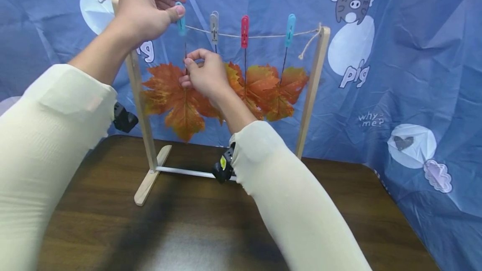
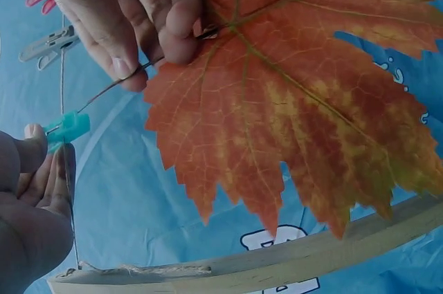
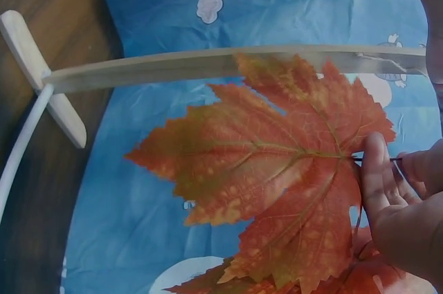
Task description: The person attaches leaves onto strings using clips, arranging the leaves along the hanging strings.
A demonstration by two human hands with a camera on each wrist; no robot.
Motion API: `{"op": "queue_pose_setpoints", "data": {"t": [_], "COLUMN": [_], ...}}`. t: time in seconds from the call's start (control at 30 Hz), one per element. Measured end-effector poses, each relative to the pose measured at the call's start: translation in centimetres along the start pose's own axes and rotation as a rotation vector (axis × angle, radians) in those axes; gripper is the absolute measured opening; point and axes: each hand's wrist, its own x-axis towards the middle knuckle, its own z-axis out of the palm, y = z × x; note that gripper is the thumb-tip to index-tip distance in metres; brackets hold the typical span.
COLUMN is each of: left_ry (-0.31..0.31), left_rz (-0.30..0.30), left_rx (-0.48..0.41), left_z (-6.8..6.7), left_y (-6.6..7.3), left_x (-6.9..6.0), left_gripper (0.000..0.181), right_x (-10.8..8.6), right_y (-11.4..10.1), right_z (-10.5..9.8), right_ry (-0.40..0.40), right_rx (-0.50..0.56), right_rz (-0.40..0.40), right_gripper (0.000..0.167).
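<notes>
In the head view, my left hand point(image 1: 144, 9) pinches a light blue clothespin point(image 1: 181, 22) on the string, near the left end of the line. Just below it, my right hand point(image 1: 206, 72) pinches the thin dark stem of an orange maple leaf point(image 1: 184, 110). The left wrist view shows the stem's tip point(image 2: 88, 105) at the mouth of the turquoise-looking clothespin point(image 2: 69, 128); whether it is clamped I cannot tell. Seen from the right wrist, the leaf point(image 3: 277, 162) spreads out from the right fingertips point(image 3: 375, 162).
A string point(image 1: 269, 37) runs between two wooden posts point(image 1: 313, 91). Grey point(image 1: 214, 28), red point(image 1: 244, 32) and blue clothespins point(image 1: 290, 30) hold more leaves point(image 1: 288, 95) by their stems. The frame's foot point(image 1: 144, 187) and white crossbar point(image 1: 184, 172) stand on the brown table point(image 1: 180, 229), before a blue curtain point(image 1: 433, 74).
</notes>
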Motion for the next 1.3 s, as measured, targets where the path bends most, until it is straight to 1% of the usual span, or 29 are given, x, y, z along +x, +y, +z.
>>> {"op": "queue_pose_setpoints", "data": {"t": [0.07, 0.23, 0.33, 0.4, 0.53, 0.63, 0.73, 0.83, 0.93, 1.17, 1.3], "left_ry": [-0.003, -0.005, -0.001, -0.001, -0.003, -0.008, -0.024, -0.041, -0.044, -0.066, -0.078], "left_rz": [0.002, 0.022, 0.038, 0.041, 0.035, 0.030, 0.041, 0.063, 0.078, 0.082, 0.088], "left_rx": [0.008, -0.016, -0.035, -0.028, -0.010, -0.001, 0.024, 0.065, 0.088, 0.098, 0.102], "left_z": [0.0, 0.0, 0.0, -0.1, -0.3, -0.3, 0.0, 0.3, 0.5, 0.7, 0.7], "left_y": [0.0, 0.0, 0.0, 0.0, -0.2, -0.3, -0.3, -0.3, -0.2, 0.1, 0.0], "left_x": [0.0, 0.0, 0.0, 0.0, 0.0, -0.1, -0.2, -0.3, -0.4, -0.5, -0.6], "left_gripper": [0.038, 0.036, 0.035, 0.035, 0.036, 0.037, 0.038, 0.040, 0.041, 0.043, 0.045], "right_x": [0.1, 0.2, 0.2, 0.2, 0.3, 0.3, 0.3, 0.4, 0.5, 0.6, 0.6], "right_y": [-0.1, 0.0, 0.1, 0.2, 0.4, 0.4, 0.4, 0.1, -0.3, -0.6, -0.4], "right_z": [0.0, 0.0, 0.0, 0.0, -0.1, -0.1, -0.1, 0.0, 0.2, 0.6, 0.7], "right_ry": [0.007, 0.011, 0.021, 0.037, 0.067, 0.073, 0.094, 0.126, 0.154, 0.204, 0.203], "right_rx": [-0.012, -0.038, -0.042, -0.056, -0.109, -0.133, -0.130, -0.125, -0.117, -0.101, -0.101], "right_rz": [0.001, -0.017, -0.039, -0.057, -0.083, -0.086, -0.091, -0.112, -0.129, -0.117, -0.115], "right_gripper": [0.022, 0.016, 0.017, 0.019, 0.021, 0.019, 0.018, 0.018, 0.017, 0.018, 0.018]}}
